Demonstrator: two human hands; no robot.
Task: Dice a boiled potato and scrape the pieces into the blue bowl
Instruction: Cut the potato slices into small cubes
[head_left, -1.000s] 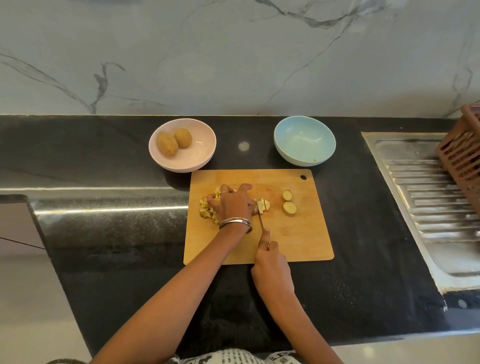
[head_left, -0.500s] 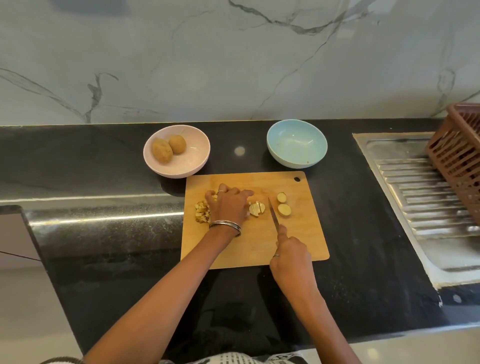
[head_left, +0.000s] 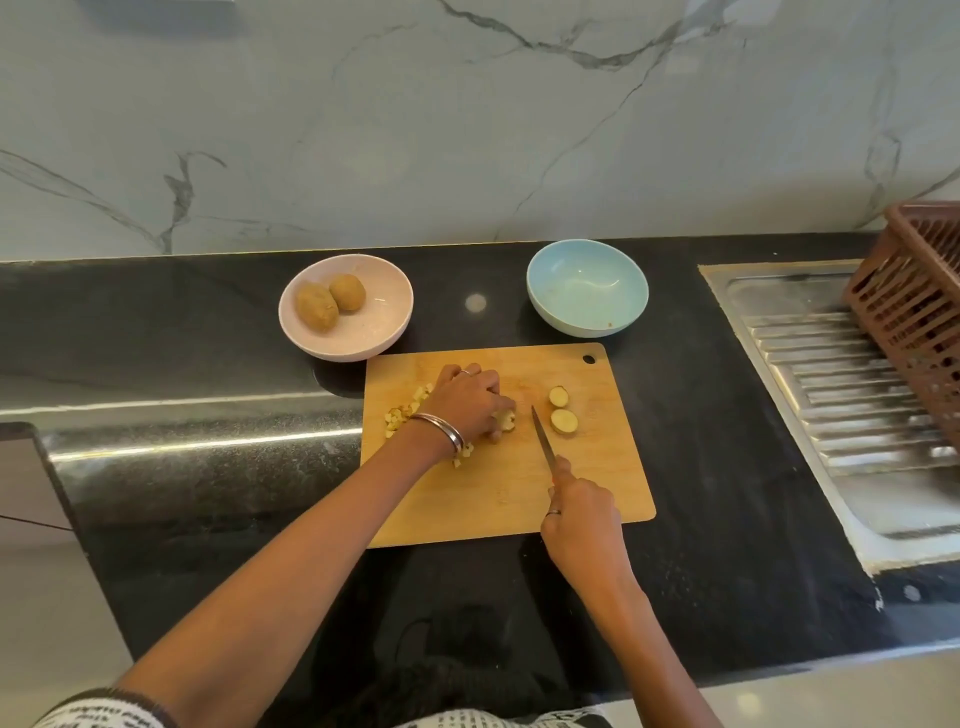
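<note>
On the black stone counter (head_left: 727, 467), toward the left, a round pale pink bowl (head_left: 384, 332) holds two whole brown-skinned potatoes (head_left: 330, 302). Just in front of it lies a rectangular wooden cutting board (head_left: 597, 467). At the board's left edge sits a loose heap of small diced potato pieces (head_left: 402, 415). The left hand (head_left: 467, 402), a metal bangle (head_left: 441, 430) at its wrist, rests palm down on the board with fingers curled over a cut chunk of potato (head_left: 506, 420), pinning it in place. Just right of that chunk, the thin steel blade of a knife (head_left: 543, 439) points away from the person, its handle wrapped in the fingers of the right hand (head_left: 579, 519). Beside the blade tip lie two round potato slices (head_left: 562, 413), apart from the chunk. Behind the board's right end stands the round light blue bowl (head_left: 587, 288); whether specks inside are potato cannot be told. Farthest right, a steel sink drainboard (head_left: 831, 395) carries a brown plastic basket (head_left: 919, 306).
</note>
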